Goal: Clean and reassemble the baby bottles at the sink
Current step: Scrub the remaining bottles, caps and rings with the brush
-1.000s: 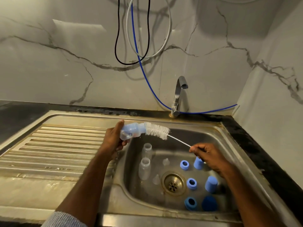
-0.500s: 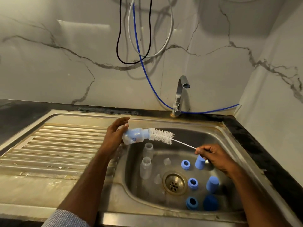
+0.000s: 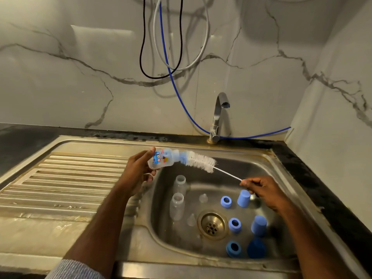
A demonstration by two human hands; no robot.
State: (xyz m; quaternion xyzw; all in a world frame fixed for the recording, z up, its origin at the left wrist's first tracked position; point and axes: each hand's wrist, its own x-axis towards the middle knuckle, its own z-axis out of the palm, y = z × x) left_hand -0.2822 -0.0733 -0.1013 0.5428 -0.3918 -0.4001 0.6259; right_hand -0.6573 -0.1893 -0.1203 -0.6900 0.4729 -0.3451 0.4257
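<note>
My left hand (image 3: pixel 138 170) holds a small clear baby bottle (image 3: pixel 163 159) with a coloured print, lying sideways above the sink's left rim. A white bottle brush (image 3: pixel 201 161) sticks out of its mouth, most of the bristles outside. My right hand (image 3: pixel 263 191) pinches the thin wire handle over the basin. In the basin lie two clear bottles (image 3: pixel 177 205), two clear teats (image 3: pixel 203 198), three blue collars (image 3: pixel 234 225) and blue caps (image 3: pixel 258 225).
The steel sink (image 3: pixel 259 164) has a ribbed draining board (image 3: pixel 66 186) on the left and a drain (image 3: pixel 213 225) in the middle. A tap (image 3: pixel 218 115) stands behind, dry. Cables and a blue hose hang on the marble wall. Dark counter runs along the right.
The brush has slid further out of the bottle toward the right. My left hand has turned the bottle so that its printed side now faces up.
</note>
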